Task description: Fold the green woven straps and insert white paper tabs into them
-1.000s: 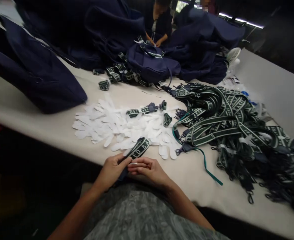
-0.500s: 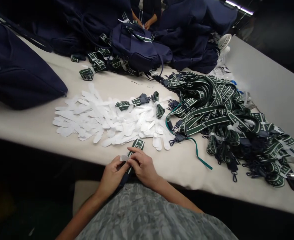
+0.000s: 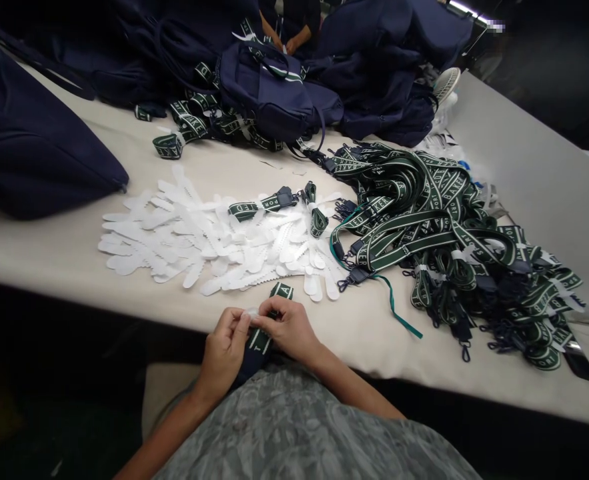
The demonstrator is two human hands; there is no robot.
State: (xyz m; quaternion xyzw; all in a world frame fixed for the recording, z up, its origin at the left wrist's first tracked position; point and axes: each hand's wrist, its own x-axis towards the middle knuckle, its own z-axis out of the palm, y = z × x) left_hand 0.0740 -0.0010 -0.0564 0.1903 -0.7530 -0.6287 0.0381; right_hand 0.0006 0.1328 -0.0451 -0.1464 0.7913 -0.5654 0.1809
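At the table's front edge, both hands pinch a small white strip (image 3: pixel 252 312) that lies across a folded green strap (image 3: pixel 260 341) with white lettering. My left hand (image 3: pixel 229 340) grips the strip's left side between thumb and fingers. On its right side, the fingers of my right hand (image 3: pixel 287 327) are closed, touching the strap too. The strap's upper end sticks out beyond my right hand; its lower end is near my shirt. Just beyond the hands is a spread pile of white strips (image 3: pixel 189 240), with two bundled straps (image 3: pixel 261 205) on top.
A large heap of green straps (image 3: pixel 404 200) with dark clips covers the right side of the table (image 3: pixel 354 333). Navy backpacks (image 3: pixel 269 90) line the far side, and navy fabric (image 3: pixel 39 147) lies at left. Across the table are another person's hands (image 3: pixel 290 44). A black phone-like object (image 3: pixel 580 363) lies far right.
Both hands have drawn the white strip's ends up closer together over the strap. More of the strap's lower part shows below them. The view has shifted slightly.
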